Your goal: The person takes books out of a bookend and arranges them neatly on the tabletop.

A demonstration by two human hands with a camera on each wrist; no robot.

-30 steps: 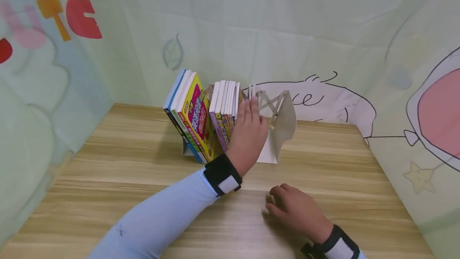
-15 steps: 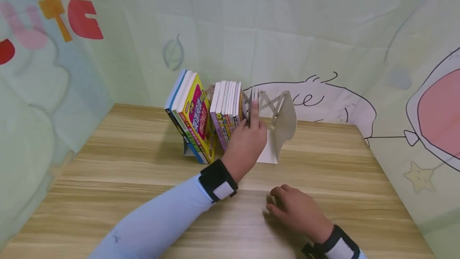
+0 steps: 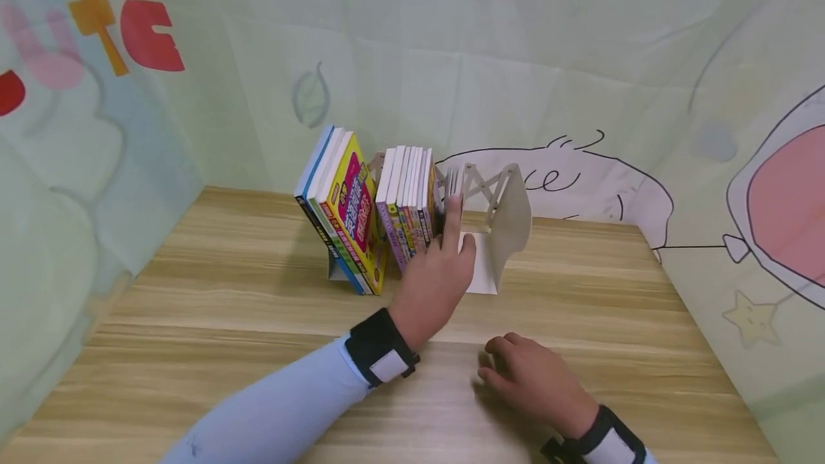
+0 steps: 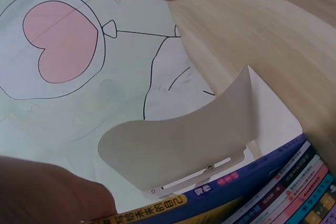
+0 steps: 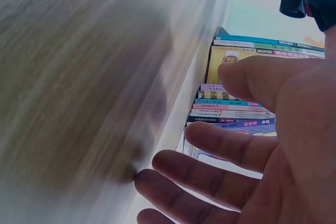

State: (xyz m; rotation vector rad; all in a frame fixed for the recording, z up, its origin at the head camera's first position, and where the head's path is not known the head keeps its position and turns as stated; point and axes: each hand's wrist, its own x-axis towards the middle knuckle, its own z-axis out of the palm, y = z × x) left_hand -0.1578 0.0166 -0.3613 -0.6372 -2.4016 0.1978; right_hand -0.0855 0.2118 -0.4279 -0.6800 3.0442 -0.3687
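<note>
My left hand (image 3: 433,285) reaches to the row of books, its index finger stretched along a book (image 3: 454,179) at the row's right side. In the left wrist view a finger (image 4: 68,190) meets the end of that book's dark blue spine (image 4: 249,165). Left of it, several thin books (image 3: 406,181) stand close together. Larger books, with a yellow-covered book (image 3: 354,210) on the right, lean at the left end. They all stand in a pale extendable book rack (image 3: 512,217). My right hand (image 3: 541,384) rests near the wooden table, fingers loosely bent, holding nothing.
The rack's right end plate rises beyond the books, with crossed bars (image 3: 482,185) behind. A printed cloth (image 3: 580,92) surrounds the wooden table (image 3: 213,321) at the back and sides. Each wrist wears a black strap (image 3: 380,346).
My left hand has drawn back toward me and down. Its fingers were straight together against the books; now the index finger alone reaches forward. The right hand has stayed in place.
</note>
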